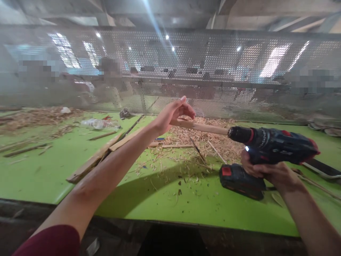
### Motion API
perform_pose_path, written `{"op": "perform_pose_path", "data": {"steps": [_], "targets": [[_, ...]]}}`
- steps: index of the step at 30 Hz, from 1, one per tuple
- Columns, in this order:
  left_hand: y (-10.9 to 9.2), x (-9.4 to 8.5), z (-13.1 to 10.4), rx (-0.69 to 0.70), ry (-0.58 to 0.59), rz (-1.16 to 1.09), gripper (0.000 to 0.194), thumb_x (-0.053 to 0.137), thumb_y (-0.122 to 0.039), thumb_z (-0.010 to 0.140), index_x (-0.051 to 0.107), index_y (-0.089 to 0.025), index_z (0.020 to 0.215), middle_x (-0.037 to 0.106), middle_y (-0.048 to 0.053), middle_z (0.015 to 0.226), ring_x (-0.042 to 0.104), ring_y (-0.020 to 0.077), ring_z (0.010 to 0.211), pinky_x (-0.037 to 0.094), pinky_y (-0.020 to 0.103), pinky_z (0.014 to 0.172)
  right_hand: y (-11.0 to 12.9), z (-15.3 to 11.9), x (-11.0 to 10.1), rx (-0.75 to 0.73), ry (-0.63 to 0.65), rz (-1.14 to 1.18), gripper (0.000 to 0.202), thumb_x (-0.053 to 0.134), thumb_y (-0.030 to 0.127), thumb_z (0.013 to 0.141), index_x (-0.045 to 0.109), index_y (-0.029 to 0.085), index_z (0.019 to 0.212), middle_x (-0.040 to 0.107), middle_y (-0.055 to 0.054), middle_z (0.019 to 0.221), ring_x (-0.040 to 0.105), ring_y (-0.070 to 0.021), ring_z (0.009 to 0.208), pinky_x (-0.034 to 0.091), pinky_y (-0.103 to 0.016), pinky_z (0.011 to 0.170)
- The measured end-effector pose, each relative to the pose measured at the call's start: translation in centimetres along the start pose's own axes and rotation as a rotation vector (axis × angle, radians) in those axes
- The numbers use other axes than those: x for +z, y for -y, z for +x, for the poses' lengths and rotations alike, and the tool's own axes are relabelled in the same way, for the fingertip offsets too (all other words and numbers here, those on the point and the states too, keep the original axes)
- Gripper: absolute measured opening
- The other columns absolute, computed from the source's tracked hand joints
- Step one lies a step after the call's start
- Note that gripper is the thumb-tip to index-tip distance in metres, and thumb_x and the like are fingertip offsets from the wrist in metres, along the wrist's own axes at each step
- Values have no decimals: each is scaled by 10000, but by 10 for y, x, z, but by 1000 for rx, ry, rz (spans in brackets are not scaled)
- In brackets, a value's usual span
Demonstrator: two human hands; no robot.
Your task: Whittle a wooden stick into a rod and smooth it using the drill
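Where the green counter (29,177) begins at far left, a drift of pale shavings (29,121) lies toward the back, a white lump (65,110) at its edge. Next, a clear plastic bottle (99,123) on its side, with a thin stick (102,136) nearer. A long wooden board (87,169) slants away, partly hidden by the left forearm (106,181). Of the two hands, the left hand (174,113) is raised mid-view, loosely spread, thumb up and apart, fingers curved above the near-hand end of a wooden rod (202,127); whether palm meets wood, cannot tell. Rod runs rightward, roughly level, over a second heap of shavings (213,142), its other end at the chuck (236,134) of a cordless drill (282,144). Drill lamp (247,148) lit. Right hand (269,172) wrapped round the drill's handle, above the battery pack (241,181). Far right: a dark flat object (323,168) on the counter, partly behind the drill.
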State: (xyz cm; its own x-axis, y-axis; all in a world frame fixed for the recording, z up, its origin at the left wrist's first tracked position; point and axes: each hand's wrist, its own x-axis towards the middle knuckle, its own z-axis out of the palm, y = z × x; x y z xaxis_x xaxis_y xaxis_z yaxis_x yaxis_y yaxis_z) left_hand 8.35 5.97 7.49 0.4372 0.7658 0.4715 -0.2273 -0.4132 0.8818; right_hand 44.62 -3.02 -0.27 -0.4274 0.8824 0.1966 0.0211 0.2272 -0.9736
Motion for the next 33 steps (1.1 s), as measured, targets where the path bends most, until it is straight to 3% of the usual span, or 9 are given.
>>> {"op": "perform_pose_path", "data": {"steps": [11, 16, 22, 33], "targets": [[-3, 1, 0, -48, -32, 39, 564, 536, -703, 955, 693, -180, 813, 741, 86, 906, 716, 215, 921, 559, 356, 841, 6, 0, 5, -43, 10, -6, 295, 830, 411, 838, 690, 208, 1000, 539, 8, 702, 427, -105, 529, 321, -260, 471], [-10, 2, -3, 3, -50, 4, 554, 509, -669, 987, 696, -179, 809, 734, 78, 892, 720, 206, 891, 573, 366, 834, 4, 0, 4, -70, 5, -27, 313, 834, 430, 824, 680, 201, 971, 514, 20, 663, 411, -103, 516, 299, -258, 470], [1, 0, -3, -42, -42, 97, 473, 554, -563, 1008, 716, -171, 798, 752, 93, 884, 728, 189, 853, 563, 335, 811, 2, -2, 2, 9, -34, -14, 333, 839, 412, 811, 674, 183, 987, 519, 7, 688, 387, -101, 522, 299, -268, 485], [0, 1, -4, -14, -53, 73, 482, 603, -597, 975, 707, -170, 778, 752, 86, 851, 730, 185, 850, 577, 328, 830, -3, -2, 0, -15, -28, 19, 310, 827, 371, 837, 647, 202, 1025, 529, 12, 695, 410, -113, 537, 306, -277, 504]]}}
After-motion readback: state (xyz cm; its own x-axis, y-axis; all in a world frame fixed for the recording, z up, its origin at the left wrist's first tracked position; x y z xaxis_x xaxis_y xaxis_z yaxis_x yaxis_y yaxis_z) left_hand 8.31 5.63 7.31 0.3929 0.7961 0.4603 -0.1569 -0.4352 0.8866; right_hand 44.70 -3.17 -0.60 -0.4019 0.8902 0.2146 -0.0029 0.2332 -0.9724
